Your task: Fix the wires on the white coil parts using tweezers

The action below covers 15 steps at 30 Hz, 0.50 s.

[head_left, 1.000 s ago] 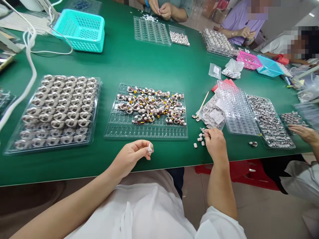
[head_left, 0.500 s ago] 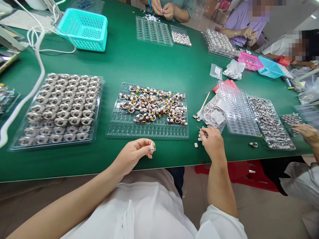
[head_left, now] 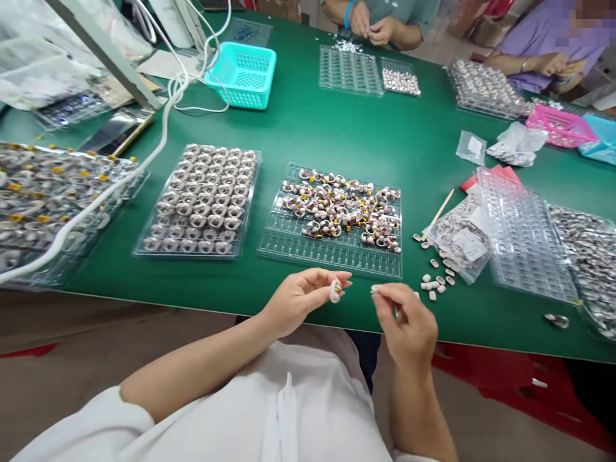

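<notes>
My left hand [head_left: 301, 301] pinches a small white ring-shaped part [head_left: 335, 292] with a yellow bit inside, over the table's front edge. Facing it, a short gap away, my right hand [head_left: 409, 324] holds a tiny white cap [head_left: 375, 289] between thumb and fingertips. Whether a tool is tucked in the right palm cannot be made out. Beyond the hands lies a clear plastic tray [head_left: 332, 258] heaped with similar ring parts showing yellow and dark red bits. Loose white caps [head_left: 434, 286] are scattered right of my right hand, beside a clear bag [head_left: 466, 247] of more caps.
Left stands a stack of trays [head_left: 192, 247] with grey-white shells; farther left, another filled tray [head_left: 48, 199] under a white cable [head_left: 166, 128]. A turquoise basket [head_left: 245, 96] is behind. An overlapping clear tray [head_left: 529, 237] lies right. Co-workers' hands [head_left: 370, 25] work across the table.
My right hand has come from the loose caps towards my left hand, with a white cap now at its fingertips. The thin tool seen in it earlier no longer shows clearly. The view has turned left.
</notes>
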Motion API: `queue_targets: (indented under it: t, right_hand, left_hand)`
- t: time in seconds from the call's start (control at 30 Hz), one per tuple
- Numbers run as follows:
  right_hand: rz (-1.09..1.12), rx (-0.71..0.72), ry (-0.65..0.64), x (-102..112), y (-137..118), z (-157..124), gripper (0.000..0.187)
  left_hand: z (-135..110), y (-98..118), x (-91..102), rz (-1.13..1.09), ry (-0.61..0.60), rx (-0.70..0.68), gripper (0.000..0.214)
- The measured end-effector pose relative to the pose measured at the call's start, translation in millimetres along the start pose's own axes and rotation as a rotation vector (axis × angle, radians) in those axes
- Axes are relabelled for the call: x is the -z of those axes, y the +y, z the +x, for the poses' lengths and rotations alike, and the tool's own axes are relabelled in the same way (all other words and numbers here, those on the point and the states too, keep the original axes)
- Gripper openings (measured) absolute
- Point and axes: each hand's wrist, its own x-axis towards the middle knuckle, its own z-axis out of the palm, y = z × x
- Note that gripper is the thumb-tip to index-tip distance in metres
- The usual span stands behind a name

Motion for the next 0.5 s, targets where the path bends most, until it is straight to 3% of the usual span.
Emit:
queue_targets:
  t: [0.1,0.2,0.4,0.5]
  right_hand:
    - [0.203,-0.158,0.056,-37,-18,-18,0.008]
    - [0.166,-0.235,0.144,-58,-24,-23,0.008]
    - [-0.017,-0.059,0.096,-59,-26,-14,0.009]
    - [-0.038,0.015,0.08,-55,-23,-9,0.023]
  left_hand:
    - [-8,-1,-5.2,-0.032,-0.078,-0.067,0.012]
    - [-14,-3,-3.7,0.054,-0.099,-0.122,0.01]
    - [-18,3,6.7,0.349,-0.069,-0.231,0.013]
    - [-19,10,8.2,0.452,-0.083,-0.259,0.012]
